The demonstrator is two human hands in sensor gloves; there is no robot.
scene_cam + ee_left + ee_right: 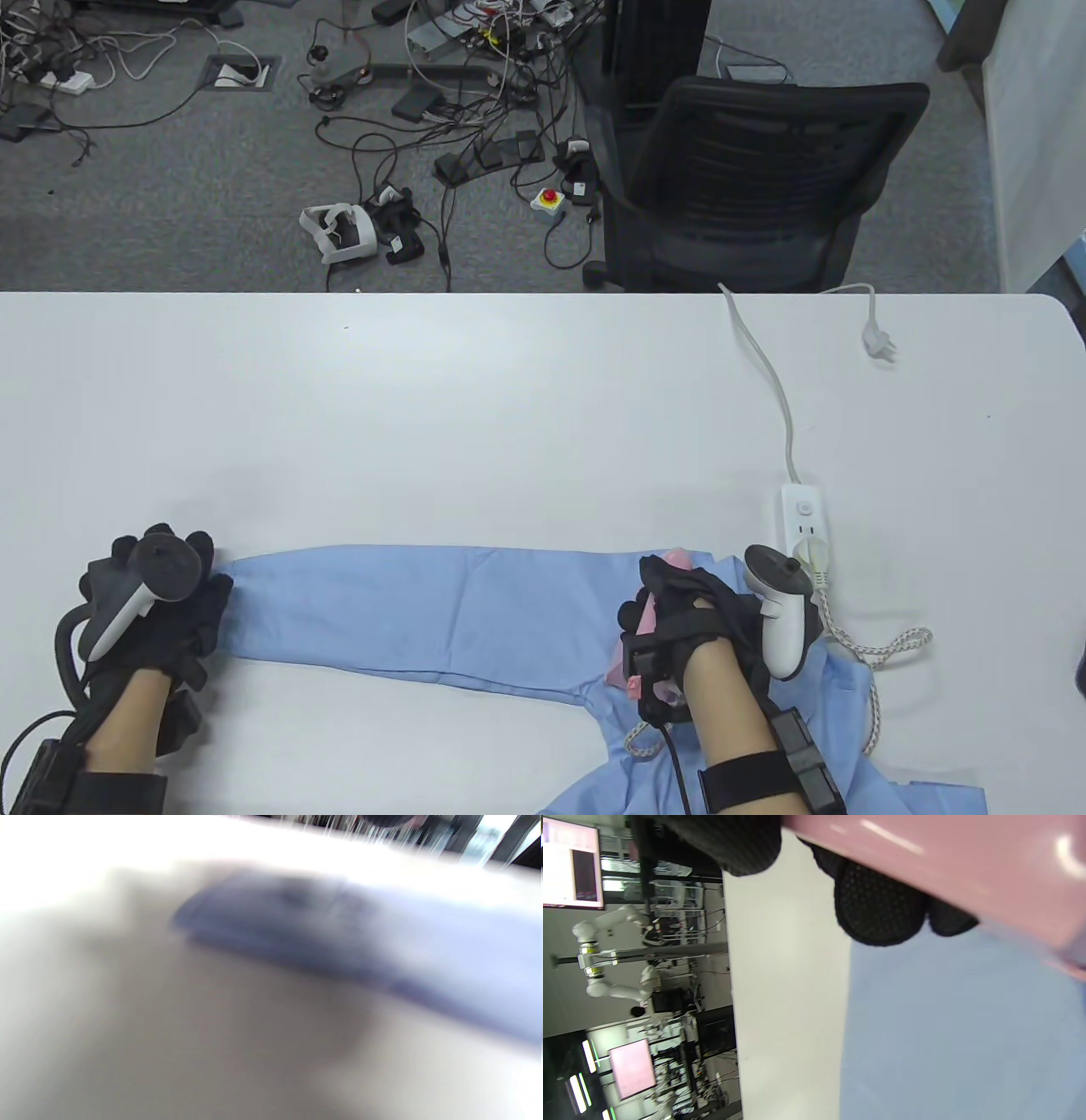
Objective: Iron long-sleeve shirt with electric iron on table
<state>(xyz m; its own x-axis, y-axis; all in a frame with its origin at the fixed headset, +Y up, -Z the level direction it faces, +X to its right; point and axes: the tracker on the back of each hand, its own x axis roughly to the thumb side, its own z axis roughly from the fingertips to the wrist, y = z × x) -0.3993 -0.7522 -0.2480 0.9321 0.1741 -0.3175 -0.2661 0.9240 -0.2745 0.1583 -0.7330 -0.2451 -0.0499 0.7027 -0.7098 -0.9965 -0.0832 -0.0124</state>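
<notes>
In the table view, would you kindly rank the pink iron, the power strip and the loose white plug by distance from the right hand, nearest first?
1. Pink iron: gripped in the right hand, on the blue shirt.
2. Power strip: just beyond the hand, to its right.
3. Loose white plug: far right corner of the table, near the edge.

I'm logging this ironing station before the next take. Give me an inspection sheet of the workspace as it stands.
Surface: white table, mostly bare.
Job's things: light blue shirt at the near edge, one sleeve stretched left; pink iron on the shirt near the shoulder.
Clutter: nothing seen on the table.
Grippers: left hand at the cuff end of the sleeve, grip hidden; right hand grips the iron.
Cables: braided iron cord plugged into the white power strip; the strip's own plug lies loose on the table.
Surroundings: black office chair, tangled floor cables.
</notes>
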